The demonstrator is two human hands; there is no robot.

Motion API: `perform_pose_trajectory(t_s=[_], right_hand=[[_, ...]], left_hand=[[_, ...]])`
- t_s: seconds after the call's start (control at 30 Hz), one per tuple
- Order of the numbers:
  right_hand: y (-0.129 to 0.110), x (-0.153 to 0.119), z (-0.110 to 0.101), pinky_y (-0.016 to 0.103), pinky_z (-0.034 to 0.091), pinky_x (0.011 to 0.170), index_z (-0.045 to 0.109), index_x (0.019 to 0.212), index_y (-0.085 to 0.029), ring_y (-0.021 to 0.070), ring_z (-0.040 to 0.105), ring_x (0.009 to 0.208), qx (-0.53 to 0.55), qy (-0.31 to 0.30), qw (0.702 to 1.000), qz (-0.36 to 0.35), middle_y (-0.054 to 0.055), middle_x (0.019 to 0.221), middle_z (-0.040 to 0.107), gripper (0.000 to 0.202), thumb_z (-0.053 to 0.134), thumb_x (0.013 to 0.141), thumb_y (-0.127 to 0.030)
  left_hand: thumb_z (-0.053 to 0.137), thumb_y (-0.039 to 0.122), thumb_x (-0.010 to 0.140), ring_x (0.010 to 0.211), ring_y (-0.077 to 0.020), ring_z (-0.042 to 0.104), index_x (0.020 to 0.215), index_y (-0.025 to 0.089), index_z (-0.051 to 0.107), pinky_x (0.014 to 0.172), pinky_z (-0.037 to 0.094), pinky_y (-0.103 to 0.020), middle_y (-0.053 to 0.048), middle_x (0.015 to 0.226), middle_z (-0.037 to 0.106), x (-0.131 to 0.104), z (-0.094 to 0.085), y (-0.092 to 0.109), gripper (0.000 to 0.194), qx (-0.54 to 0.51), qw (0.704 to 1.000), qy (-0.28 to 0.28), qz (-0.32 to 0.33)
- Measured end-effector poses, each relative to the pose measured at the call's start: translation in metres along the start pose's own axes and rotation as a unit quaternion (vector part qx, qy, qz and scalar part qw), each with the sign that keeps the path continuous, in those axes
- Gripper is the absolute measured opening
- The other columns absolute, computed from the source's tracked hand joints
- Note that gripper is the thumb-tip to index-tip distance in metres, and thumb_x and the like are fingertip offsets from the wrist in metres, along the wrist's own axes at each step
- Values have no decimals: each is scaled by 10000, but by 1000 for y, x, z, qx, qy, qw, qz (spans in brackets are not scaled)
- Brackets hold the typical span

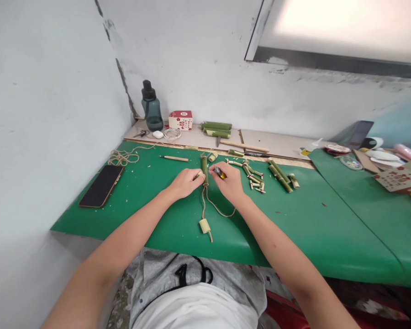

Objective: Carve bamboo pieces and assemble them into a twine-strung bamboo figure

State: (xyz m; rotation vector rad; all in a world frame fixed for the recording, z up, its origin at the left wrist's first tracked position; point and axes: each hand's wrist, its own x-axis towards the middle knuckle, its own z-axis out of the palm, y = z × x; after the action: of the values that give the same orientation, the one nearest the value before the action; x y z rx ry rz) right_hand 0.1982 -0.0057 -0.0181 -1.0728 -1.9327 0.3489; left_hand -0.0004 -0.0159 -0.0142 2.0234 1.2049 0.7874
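A green bamboo tube (pixel 205 170) lies on the green table mat between my hands, pointing away from me. Twine (pixel 203 203) runs out of its near end, and one strand passes through a short pale bamboo piece (pixel 204 225). Just left of the tube, my left hand (pixel 187 183) is closed, with a small bamboo piece (pixel 197 175) pinched at its fingertips. My right hand (pixel 228 180) is closed on the other side around a small yellow and black tool (pixel 220 172), mostly hidden by the fingers. Its thumb and forefinger are close to the tube.
Jointed bamboo pieces (pixel 255 176) and cut bamboo sticks (pixel 280 175) lie to the right. Behind are a hammer (pixel 246 145), more bamboo tubes (pixel 216 126), a red-and-white box (pixel 181 120) and a bottle (pixel 152 107). A phone (pixel 102 186), loose twine (pixel 123 157) and a craft knife (pixel 174 158) lie left.
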Motion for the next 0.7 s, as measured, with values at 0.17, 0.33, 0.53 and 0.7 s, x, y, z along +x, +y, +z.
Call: perform_pose_trajectory(t_s=[0.17,0.33,0.53,0.7], right_hand=[[1,-1,2,317,513,778,695,937,-218,187,677,825,18,2,999,-34,56,920,748,101,608,940,-269],[0,-1,4,313,521,752,704,952,-214,185,670,827,45,-14,996,-73,62,920,732,103,616,950,-268],[1,-2,7,314,517,739,707,949,-223,183,661,814,61,-31,993,-95,58,922,720,83,630,954,-254],[3,-2,7,313,515,755,711,971,-225,182,661,836,57,-33,994,-92,58,955,715,80,636,955,-244]], left_hand=[[428,441,972,566,-118,333,630,197,365,594,205,-296,40,562,354,2,-1,-5,425,26,1000,8,-6],[364,489,1013,632,-140,434,703,196,433,629,265,-290,20,644,470,1,-1,-8,432,16,1000,0,1],[288,408,1047,642,-163,474,838,222,435,647,316,-298,15,685,517,-2,0,-8,315,-28,999,-19,-3],[313,323,1030,652,-170,485,863,230,437,658,330,-300,15,705,536,-2,-2,-8,228,-22,1000,-18,1]])
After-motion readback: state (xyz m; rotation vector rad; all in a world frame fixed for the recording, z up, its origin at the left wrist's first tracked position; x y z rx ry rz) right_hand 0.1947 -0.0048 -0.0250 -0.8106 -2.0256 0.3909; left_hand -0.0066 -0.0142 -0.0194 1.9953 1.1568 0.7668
